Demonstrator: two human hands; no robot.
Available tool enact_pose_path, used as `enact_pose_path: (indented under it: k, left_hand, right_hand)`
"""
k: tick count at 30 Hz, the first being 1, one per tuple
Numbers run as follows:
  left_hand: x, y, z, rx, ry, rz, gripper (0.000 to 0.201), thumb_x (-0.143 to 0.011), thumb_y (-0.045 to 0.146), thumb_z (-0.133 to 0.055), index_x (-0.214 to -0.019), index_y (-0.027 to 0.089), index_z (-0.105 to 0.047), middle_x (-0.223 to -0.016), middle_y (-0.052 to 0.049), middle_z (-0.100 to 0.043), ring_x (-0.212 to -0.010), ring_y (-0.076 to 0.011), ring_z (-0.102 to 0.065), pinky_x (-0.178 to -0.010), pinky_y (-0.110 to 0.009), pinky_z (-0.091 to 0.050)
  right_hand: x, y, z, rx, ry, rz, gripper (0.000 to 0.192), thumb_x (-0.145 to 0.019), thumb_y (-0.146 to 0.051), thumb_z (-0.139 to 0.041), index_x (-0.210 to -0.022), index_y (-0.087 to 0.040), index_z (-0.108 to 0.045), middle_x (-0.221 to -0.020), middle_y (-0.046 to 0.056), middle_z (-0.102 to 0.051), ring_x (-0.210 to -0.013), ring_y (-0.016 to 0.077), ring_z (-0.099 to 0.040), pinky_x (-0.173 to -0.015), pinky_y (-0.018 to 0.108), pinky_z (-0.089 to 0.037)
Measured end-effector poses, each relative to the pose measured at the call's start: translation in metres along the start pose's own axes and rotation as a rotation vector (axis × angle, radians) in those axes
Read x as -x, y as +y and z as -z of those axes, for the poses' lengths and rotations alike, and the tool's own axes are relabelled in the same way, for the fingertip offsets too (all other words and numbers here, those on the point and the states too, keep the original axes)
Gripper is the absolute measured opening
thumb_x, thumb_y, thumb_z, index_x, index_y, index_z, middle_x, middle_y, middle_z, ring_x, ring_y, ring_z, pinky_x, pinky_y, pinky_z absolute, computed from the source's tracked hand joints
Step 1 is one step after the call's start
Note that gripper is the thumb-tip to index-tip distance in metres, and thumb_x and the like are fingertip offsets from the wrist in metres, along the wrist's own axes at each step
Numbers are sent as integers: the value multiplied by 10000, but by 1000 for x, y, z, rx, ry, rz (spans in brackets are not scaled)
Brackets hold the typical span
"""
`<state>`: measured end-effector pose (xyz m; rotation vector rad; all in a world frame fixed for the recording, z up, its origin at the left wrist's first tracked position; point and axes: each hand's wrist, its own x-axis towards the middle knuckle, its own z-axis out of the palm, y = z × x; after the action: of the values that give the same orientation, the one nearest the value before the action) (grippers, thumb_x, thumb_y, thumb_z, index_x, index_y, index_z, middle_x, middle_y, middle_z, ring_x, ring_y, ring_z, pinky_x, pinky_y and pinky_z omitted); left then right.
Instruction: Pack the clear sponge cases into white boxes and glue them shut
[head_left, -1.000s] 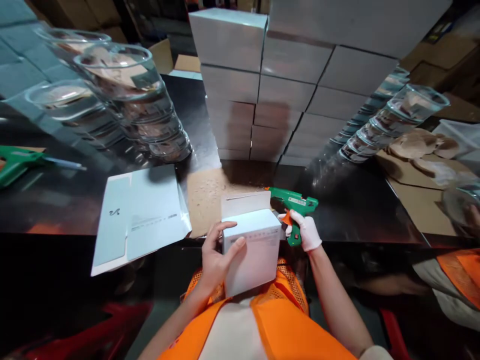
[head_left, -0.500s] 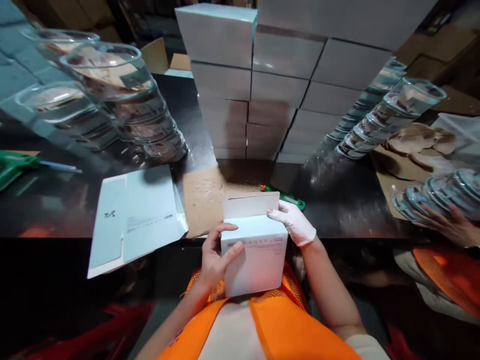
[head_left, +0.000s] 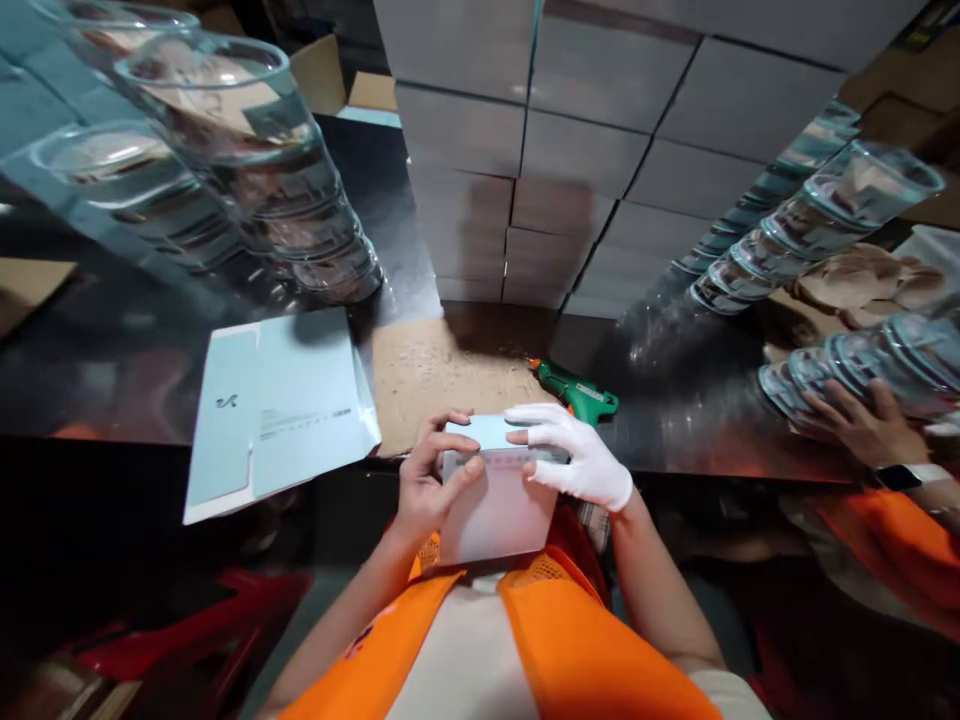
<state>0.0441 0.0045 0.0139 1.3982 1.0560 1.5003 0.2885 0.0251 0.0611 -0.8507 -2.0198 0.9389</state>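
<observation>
I hold a small pale blue carton (head_left: 496, 505) against my chest at the table's front edge. My bare left hand (head_left: 427, 480) grips its left side, thumb on the front face. My right hand (head_left: 574, 455), in a white glove, lies flat over the folded-down top flap. A green glue gun (head_left: 576, 389) rests on the dark table just beyond the carton, free of either hand. A brown cardboard mat (head_left: 442, 372) lies under it.
Flat unfolded cartons (head_left: 277, 415) lie at the left. A wall of stacked closed boxes (head_left: 592, 150) stands behind. Stacks of clear glass dishes (head_left: 285, 215) lean at left and right (head_left: 780, 245). At the right a co-worker's hand (head_left: 862, 425) holds a row of dishes.
My right hand set the glue gun down on the table, then pressed the carton's raised top flap shut. The co-worker's hand and dishes came into view at the right.
</observation>
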Motion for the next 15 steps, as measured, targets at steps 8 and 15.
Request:
enact_pose_path:
  k: [8, 15]
  left_hand:
    - [5, 2, -2, 47, 11, 8, 168, -878, 372, -818, -862, 223, -744, -1018, -78, -724, -1168, -292, -716, -1032, -438, -556]
    - [-17, 10, 6, 263, 525, 290, 436, -731, 517, -911, -958, 228, -677, -1044, -35, -749, -955, -214, -754, -827, -300, -589]
  right_hand:
    - [10, 17, -24, -92, 220, -95, 535, -899, -656, -750, -1269, -269, -749, -1558, 162, -588, -1426, 317, -598, -1173, 501, -511]
    - [61, 41, -45, 331, 651, -19, 836, -940, -803, -517, -1634, -367, -356, -1700, 184, -359, -1499, 438, -494, -1123, 680, -523]
